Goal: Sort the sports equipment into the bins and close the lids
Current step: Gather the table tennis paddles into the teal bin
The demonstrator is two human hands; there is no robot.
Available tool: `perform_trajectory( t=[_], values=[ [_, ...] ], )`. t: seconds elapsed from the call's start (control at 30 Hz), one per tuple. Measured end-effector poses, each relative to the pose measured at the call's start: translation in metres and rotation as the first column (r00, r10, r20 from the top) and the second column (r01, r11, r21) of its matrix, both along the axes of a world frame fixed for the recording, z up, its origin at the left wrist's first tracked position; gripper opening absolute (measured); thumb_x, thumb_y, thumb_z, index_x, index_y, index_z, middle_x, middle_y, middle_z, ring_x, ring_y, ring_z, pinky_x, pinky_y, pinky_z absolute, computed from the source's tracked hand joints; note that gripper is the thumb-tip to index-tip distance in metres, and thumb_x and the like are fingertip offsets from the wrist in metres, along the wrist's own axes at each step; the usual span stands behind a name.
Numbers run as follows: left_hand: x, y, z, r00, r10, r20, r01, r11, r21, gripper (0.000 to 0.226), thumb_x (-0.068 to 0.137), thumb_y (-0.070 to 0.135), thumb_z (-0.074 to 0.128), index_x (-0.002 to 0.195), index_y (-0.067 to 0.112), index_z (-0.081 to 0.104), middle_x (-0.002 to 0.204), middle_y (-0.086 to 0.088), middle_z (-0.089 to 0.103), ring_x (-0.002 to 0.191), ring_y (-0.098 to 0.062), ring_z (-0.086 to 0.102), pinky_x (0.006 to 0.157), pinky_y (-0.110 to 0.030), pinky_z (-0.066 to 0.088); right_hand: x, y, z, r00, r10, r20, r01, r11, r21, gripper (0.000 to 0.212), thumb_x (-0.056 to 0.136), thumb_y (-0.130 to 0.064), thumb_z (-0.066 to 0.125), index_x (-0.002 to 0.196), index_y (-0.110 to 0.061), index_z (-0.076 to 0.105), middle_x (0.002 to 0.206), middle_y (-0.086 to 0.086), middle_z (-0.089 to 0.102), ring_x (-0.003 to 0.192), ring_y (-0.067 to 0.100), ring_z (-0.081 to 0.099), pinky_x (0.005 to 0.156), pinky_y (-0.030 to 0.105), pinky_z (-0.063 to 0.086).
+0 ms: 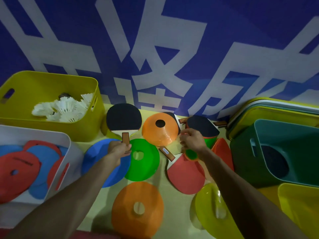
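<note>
Sports equipment [127,204] lies part sorted: shuttlecocks [65,107] in the yellow bin [51,75] upper left, cones [146,163] and paddles [184,176] loose on the bench [181,213] mid-frame, lids [276,105] off. Left hand [119,150] grips the black paddle [123,118] by its handle; right hand's [191,140] grip is unclear.

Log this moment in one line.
left hand: grips black paddle by handle | right hand: at second black paddle, grasp unclear | teal bin: lid off
</note>
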State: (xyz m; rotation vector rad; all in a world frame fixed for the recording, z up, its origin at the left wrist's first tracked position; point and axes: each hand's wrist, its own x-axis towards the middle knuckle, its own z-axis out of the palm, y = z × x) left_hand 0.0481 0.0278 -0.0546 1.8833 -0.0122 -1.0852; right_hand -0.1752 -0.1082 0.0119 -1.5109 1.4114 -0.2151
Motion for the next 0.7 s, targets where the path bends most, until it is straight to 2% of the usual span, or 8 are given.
perform_trajectory(
  t=[0.17,0.23,0.33,0.43,0.5,0.6,0.63,0.7],
  values=[
    [-0.050,-0.020,0.020,0.995,-0.032,0.099,0.036,0.999,-0.037,0.021,0.084,-0.003,0.064,0.104,-0.006,0.060,0.088,-0.013,0.059,0.083,-0.028,0.059,0.078,-0.039,0.055,-0.039,-0.029,-0.004,0.972,-0.222,0.074,0.217,0.974,0.066,0.023,0.093,-0.007,0.055,0.115,-0.008,0.058,0.092,0.001,0.058,0.091,0.021,0.062,0.085,0.036,0.057],
    [-0.068,-0.027,0.027,0.992,-0.072,0.106,0.077,0.996,-0.045,0.012,0.084,-0.002,0.064,0.096,-0.002,0.062,0.087,-0.014,0.061,0.081,-0.027,0.061,0.071,-0.034,0.055,-0.056,-0.044,-0.011,0.968,-0.250,0.009,0.250,0.968,0.036,0.018,0.092,-0.007,0.053,0.107,-0.005,0.062,0.087,0.007,0.060,0.085,0.021,0.061,0.083,0.037,0.054],
    [-0.089,-0.041,0.036,0.994,-0.105,-0.019,0.103,0.992,-0.069,0.008,0.085,-0.003,0.064,0.086,0.004,0.059,0.083,-0.014,0.061,0.075,-0.023,0.063,0.059,-0.025,0.058,-0.072,-0.064,-0.021,0.966,-0.231,-0.117,0.234,0.972,0.009,0.020,0.089,-0.011,0.050,0.103,-0.002,0.062,0.089,0.013,0.064,0.078,0.023,0.060,0.074,0.036,0.050],
    [-0.109,-0.058,0.047,0.983,-0.107,-0.151,0.092,0.991,-0.101,0.015,0.085,-0.003,0.062,0.099,-0.002,0.058,0.090,-0.016,0.062,0.076,-0.024,0.065,0.054,-0.024,0.058,-0.073,-0.083,-0.027,0.955,-0.256,-0.151,0.271,0.958,0.090,0.025,0.090,-0.014,0.052,0.113,-0.004,0.055,0.090,0.011,0.057,0.079,0.022,0.055,0.077,0.033,0.048],
    [-0.122,-0.066,0.051,0.978,-0.097,-0.183,0.080,0.992,-0.101,0.015,0.085,-0.003,0.062,0.100,-0.002,0.058,0.093,-0.018,0.062,0.076,-0.026,0.065,0.055,-0.026,0.059,-0.069,-0.089,-0.027,0.942,-0.316,-0.117,0.333,0.926,0.176,0.034,0.090,-0.015,0.055,0.121,-0.003,0.050,0.092,0.011,0.053,0.078,0.022,0.052,0.076,0.032,0.048],
    [-0.132,-0.075,0.057,0.976,-0.087,-0.199,0.061,0.989,-0.134,0.010,0.086,-0.004,0.060,0.095,0.000,0.056,0.092,-0.017,0.061,0.076,-0.027,0.065,0.056,-0.027,0.059,-0.069,-0.094,-0.033,0.901,-0.433,-0.042,0.426,0.858,0.287,0.047,0.089,-0.012,0.056,0.132,-0.001,0.041,0.111,0.015,0.056,0.092,0.027,0.058,0.070,0.030,0.049],
    [-0.134,-0.077,0.059,0.976,-0.078,-0.202,0.047,0.987,-0.155,0.014,0.086,-0.005,0.060,0.098,-0.001,0.055,0.092,-0.017,0.060,0.077,-0.028,0.065,0.057,-0.029,0.060,-0.071,-0.096,-0.035,0.877,-0.480,0.010,0.452,0.833,0.321,0.045,0.090,-0.009,0.054,0.132,-0.001,0.040,0.115,0.016,0.057,0.095,0.028,0.059,0.067,0.028,0.051],
    [-0.135,-0.079,0.063,0.978,-0.068,-0.195,0.031,0.982,-0.187,0.016,0.086,-0.008,0.059,0.098,0.001,0.052,0.092,-0.016,0.060,0.078,-0.029,0.065,0.060,-0.030,0.060,-0.076,-0.098,-0.033,0.849,-0.498,0.177,0.403,0.826,0.394,0.036,0.093,-0.002,0.045,0.129,0.001,0.040,0.119,0.017,0.056,0.084,0.022,0.060,0.051,0.021,0.052]
  ],
)
